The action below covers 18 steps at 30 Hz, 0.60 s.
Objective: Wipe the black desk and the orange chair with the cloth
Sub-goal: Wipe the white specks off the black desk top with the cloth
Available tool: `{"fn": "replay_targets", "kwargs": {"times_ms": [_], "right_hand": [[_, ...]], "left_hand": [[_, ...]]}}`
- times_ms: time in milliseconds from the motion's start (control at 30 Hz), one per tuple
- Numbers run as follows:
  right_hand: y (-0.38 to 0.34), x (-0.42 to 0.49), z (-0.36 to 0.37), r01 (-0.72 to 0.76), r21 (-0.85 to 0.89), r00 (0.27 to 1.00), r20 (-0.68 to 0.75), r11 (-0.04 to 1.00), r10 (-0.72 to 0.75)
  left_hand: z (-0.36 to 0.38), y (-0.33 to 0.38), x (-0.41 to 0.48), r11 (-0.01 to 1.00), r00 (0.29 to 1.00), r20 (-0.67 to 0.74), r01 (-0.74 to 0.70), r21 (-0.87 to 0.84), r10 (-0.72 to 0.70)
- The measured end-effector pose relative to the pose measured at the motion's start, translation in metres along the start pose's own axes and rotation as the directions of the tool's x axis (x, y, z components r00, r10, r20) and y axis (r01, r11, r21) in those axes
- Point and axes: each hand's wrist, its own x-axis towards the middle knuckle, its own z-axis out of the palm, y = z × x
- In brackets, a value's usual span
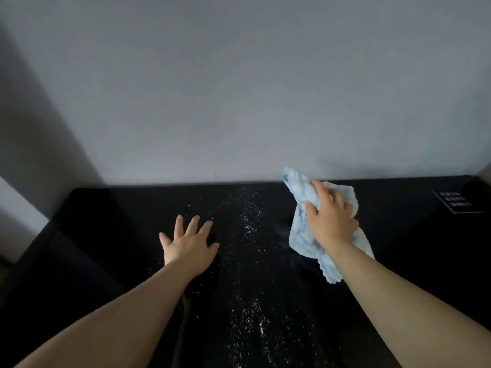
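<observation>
While the right hand (pixel 329 219) grips the cloth (pixel 305 229) at right of centre in the frame, the left hand (pixel 190 244) lies flat on the desk (pixel 111 235) at left of centre. The right hand's fingers curl over a bunched part of the pale blue cloth, with the thumb tucked toward the wrist side. One end of the cloth sticks up past the fingertips toward the wall (pixel 239 88), reaching the desk's far edge; the other end hangs down along the forearm toward the lower right. Whether the cloth presses on the desk under the hand cannot be told for sure, though it sits low over the surface.

The left hand is spread, palm down, fingers apart and straight, thumb out to the right, resting on the black top. Both bare forearms run in from the bottom corners of the frame.

Between the two hands a band of white specks (pixel 248 235) runs from the desk's far edge at centre down to the bottom of the frame, widening as it comes nearer. A dark cable (pixel 183 314) shows just under the left forearm. At the right edge of the frame a dark sign (pixel 455 201) with white lettering lies on the desk, too small to read. The grey wall fills the upper half. The chair is out of view.
</observation>
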Motion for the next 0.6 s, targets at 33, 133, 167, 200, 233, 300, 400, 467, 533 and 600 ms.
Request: {"fn": "replay_targets", "kwargs": {"times_ms": [33,133,167,200,233,300,400,467,533,600], "right_hand": [[0.001,0.007,0.004,-0.033,-0.101,0.992,0.121,0.994,0.045],[0.013,0.012,0.033,0.019,-0.389,0.933,0.339,0.921,0.123],[0.016,0.015,0.041,0.049,-0.426,0.936,0.335,0.904,0.108],[0.016,0.020,0.043,0.053,-0.416,0.950,0.302,0.908,0.083],[0.015,0.026,0.041,0.036,-0.379,0.968,0.245,0.925,0.062],[0.019,0.044,0.038,-0.029,-0.272,0.998,0.047,0.962,0.044],[0.011,0.066,0.049,-0.105,-0.268,0.994,0.007,0.958,0.111],[-0.008,0.072,0.060,-0.052,-0.325,0.989,0.117,0.944,0.095],[-0.034,0.075,0.072,0.034,-0.312,0.987,0.162,0.950,0.018],[-0.058,0.072,0.085,0.224,-0.330,0.968,0.188,0.917,-0.169]], "left_hand": [[-0.002,-0.003,0.011,1.000,1.000,-0.016,-0.002,0.008,0.002],[-0.003,-0.009,0.039,1.000,1.000,-0.009,0.016,-0.007,-0.016],[-0.003,-0.013,0.047,0.999,1.000,-0.001,0.025,-0.021,-0.025],[-0.003,-0.018,0.055,0.998,0.999,0.009,0.041,-0.047,-0.040],[-0.004,-0.024,0.062,0.994,0.998,0.021,0.069,-0.087,-0.067],[-0.007,-0.040,0.074,0.965,0.984,0.066,0.174,-0.198,-0.164],[0.000,-0.056,0.081,0.934,0.962,0.160,0.256,-0.250,-0.221],[0.007,-0.058,0.080,0.944,0.969,0.150,0.226,-0.239,-0.195],[0.009,-0.058,0.082,0.942,0.974,0.146,0.209,-0.262,-0.176],[0.008,-0.058,0.084,0.942,0.973,0.163,0.204,-0.266,-0.165]]}}
